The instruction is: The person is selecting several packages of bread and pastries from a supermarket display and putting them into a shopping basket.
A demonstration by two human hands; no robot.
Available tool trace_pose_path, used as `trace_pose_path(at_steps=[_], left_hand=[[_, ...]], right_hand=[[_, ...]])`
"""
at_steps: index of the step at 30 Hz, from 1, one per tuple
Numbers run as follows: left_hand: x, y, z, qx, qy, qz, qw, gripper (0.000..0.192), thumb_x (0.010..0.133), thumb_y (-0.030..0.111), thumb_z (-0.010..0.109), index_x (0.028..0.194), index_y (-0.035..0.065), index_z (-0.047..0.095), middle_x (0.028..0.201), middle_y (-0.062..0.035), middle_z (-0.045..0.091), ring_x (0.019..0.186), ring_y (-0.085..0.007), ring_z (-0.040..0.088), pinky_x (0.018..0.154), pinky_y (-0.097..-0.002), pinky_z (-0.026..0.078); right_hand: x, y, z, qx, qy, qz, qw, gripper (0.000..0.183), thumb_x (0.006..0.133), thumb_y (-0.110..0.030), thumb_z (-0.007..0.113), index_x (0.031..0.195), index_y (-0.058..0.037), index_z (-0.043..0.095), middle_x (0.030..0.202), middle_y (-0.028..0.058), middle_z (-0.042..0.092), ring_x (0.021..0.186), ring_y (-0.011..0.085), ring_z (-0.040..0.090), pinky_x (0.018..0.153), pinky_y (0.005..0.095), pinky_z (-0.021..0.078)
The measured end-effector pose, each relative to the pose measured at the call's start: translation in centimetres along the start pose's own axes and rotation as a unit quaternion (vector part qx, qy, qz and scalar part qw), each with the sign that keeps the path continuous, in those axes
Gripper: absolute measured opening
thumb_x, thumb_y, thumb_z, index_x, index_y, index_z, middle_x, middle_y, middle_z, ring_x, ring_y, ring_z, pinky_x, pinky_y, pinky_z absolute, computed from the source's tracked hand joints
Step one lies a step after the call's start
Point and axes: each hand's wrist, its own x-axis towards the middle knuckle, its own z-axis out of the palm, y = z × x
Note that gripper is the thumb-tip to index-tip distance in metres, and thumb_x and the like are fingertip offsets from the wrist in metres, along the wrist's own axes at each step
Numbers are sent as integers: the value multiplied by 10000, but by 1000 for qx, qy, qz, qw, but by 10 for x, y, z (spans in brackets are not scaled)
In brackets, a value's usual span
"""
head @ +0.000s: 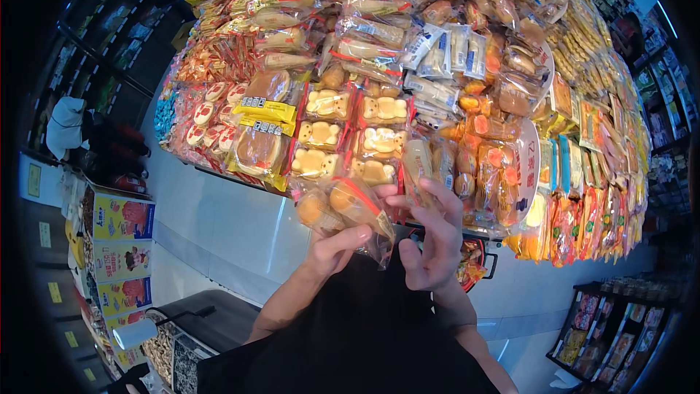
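My left hand (339, 246) pinches the clear wrapper of a packaged bread roll (350, 200) that has a red strip, held near my chest at the display's front edge. Another wrapped roll (314, 210) lies close against it on the left. My right hand (435, 235) is raised just to the right, palm turned inward and fingers spread and bent, with nothing plainly held. Beyond its fingertips stands a long wrapped bread (418, 158). Bear-shaped cakes (314, 164) in clear packs with red edges lie in rows behind the rolls.
Heaped packaged breads (377, 27) cover the large display. Flat round cakes in yellow packs (257, 148) lie left, sliced breads (574, 153) right. A shopping basket (474, 265) with packets is below right. A bin of nuts (158, 353) stands lower left, a low shelf rack (610, 334) lower right.
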Motion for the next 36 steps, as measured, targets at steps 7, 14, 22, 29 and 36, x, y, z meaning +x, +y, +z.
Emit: trace_pose_path(at_steps=[7, 14, 22, 29, 36], left_hand=[[23, 29, -26, -53, -1, -31, 998, 745, 778, 109, 731, 1451, -60, 458, 1386, -249, 582, 1292, -414, 575, 1052, -527, 471], [50, 64, -64, -65, -148, 60, 985, 494, 742, 161, 798, 1153, 2, 574, 1043, -177, 673, 1010, -326, 666, 882, -470, 553], [47, 125, -98, 26, -106, -81, 991, 628, 705, 26, 845, 1246, 30, 525, 1073, -265, 617, 1039, -357, 667, 905, -506, 614], [49, 152, -124, 43, -127, -65, 989, 557, 759, 54, 801, 1244, 29, 529, 1087, -246, 621, 1017, -349, 679, 887, -487, 608], [43, 143, -122, -2, -40, 24, 999, 605, 769, 126, 735, 1308, 35, 476, 1090, -239, 636, 1017, -345, 674, 884, -486, 590]], right_hand=[[41, 23, 28, 348, 35, 6, 937, 542, 969, -98, 696, 1431, 16, 437, 1324, 318, 506, 962, 339, 704, 814, 436, 637], [64, 23, 55, 423, 49, 125, 896, 379, 977, -142, 700, 1247, 31, 498, 1229, 265, 529, 754, 288, 695, 541, 318, 625], [79, 10, 115, 322, 170, 250, 897, 330, 1010, -90, 631, 1270, 9, 454, 1307, 286, 541, 896, 291, 710, 572, 338, 653], [93, 7, 144, 11, 147, 187, 971, 520, 959, -37, 657, 1410, -26, 398, 1414, 260, 483, 1131, 333, 664, 771, 366, 654], [136, -4, 127, -259, -160, 11, 953, 592, 735, -78, 881, 1300, -113, 708, 1381, 207, 489, 1177, 367, 598, 948, 396, 544]])
